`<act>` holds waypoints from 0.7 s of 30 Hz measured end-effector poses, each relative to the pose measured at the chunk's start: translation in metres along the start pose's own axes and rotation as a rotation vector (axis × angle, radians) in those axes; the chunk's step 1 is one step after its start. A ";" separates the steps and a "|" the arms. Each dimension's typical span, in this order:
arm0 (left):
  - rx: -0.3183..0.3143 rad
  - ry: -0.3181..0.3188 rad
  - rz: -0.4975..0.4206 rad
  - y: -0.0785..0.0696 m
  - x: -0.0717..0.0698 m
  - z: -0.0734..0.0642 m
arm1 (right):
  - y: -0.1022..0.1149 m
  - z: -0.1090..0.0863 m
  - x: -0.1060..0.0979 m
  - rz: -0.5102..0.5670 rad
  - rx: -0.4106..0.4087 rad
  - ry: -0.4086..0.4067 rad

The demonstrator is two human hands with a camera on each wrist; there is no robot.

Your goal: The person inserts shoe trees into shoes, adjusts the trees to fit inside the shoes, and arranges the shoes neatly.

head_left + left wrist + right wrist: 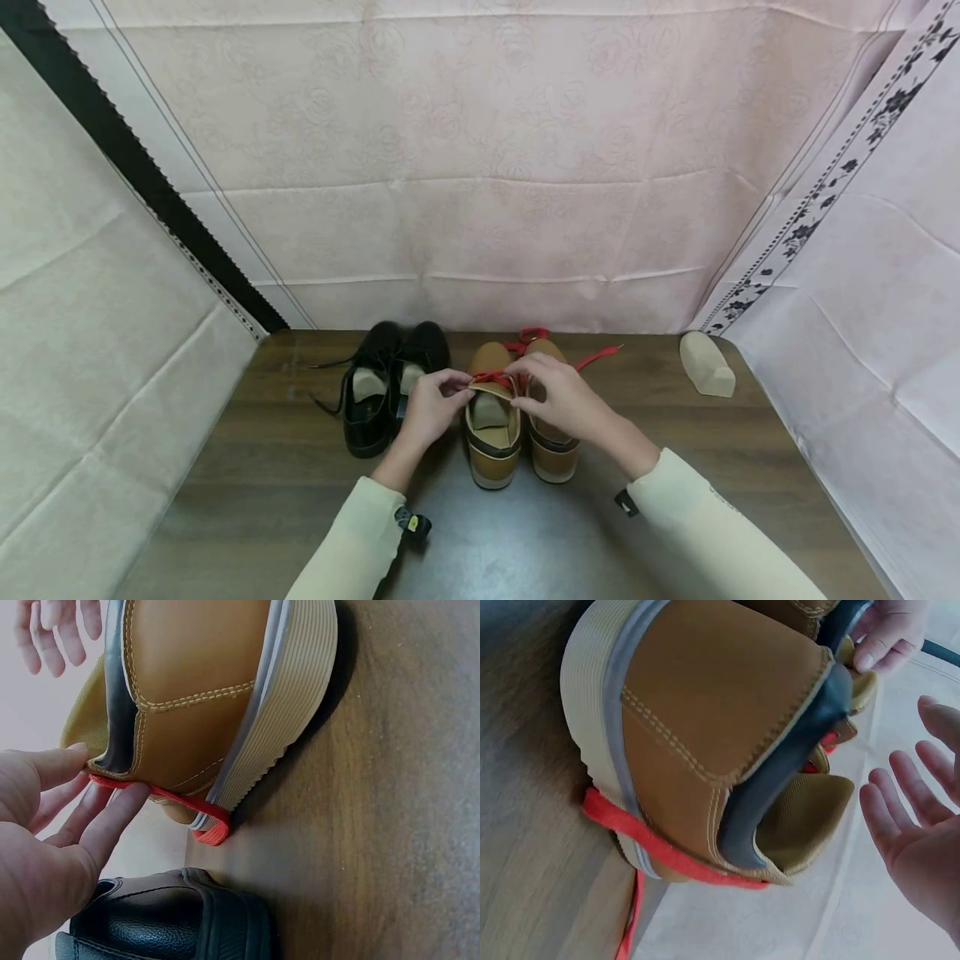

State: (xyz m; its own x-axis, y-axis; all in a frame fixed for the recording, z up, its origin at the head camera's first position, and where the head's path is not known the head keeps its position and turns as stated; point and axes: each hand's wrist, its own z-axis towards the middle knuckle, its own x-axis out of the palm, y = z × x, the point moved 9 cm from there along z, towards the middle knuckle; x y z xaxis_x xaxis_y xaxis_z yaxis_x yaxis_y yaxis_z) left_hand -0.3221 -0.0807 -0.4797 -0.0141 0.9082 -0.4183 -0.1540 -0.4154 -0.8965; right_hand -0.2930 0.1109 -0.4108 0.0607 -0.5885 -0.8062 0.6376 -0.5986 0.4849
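Note:
Two brown lace-up shoes stand side by side, heels toward me: a left brown shoe (pixel 492 460) and a right brown shoe (pixel 555 464). Red laces (pixel 180 799) run across the left one's front and hang down its side. My left hand (pixel 433 407) pinches the left shoe's upper edge beside its tongue, thumb on top and fingers along the lace. Over the opening between the shoes hovers my right hand (pixel 555 393), its fingers (pixel 900 791) spread and loosely bent, holding nothing. The right shoe's tongue (pixel 806 817) stands up. A pale insert (pixel 490 411) sits inside the left shoe.
A pair of black lace-up shoes (pixel 367 437) stands to the left, with pale inserts inside. At the right end of the wooden surface (pixel 300 517) lies a loose cream-coloured insert (pixel 707 364). Light patterned cloth (pixel 480 150) rises behind and at both sides.

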 end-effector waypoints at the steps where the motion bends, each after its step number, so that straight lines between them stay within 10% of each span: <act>1: -0.003 -0.001 0.002 0.000 0.000 0.000 | -0.001 -0.001 -0.001 0.021 0.002 0.011; 21: 0.028 -0.014 0.093 -0.005 -0.004 0.003 | -0.029 -0.027 -0.032 0.064 0.077 0.035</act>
State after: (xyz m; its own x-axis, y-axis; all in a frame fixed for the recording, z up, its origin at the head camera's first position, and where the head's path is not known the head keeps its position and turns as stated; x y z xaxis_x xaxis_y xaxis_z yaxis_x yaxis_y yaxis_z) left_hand -0.3247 -0.0815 -0.4728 -0.0431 0.8662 -0.4978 -0.1791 -0.4969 -0.8491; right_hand -0.2925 0.1618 -0.4085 0.1270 -0.6087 -0.7832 0.5707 -0.6009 0.5596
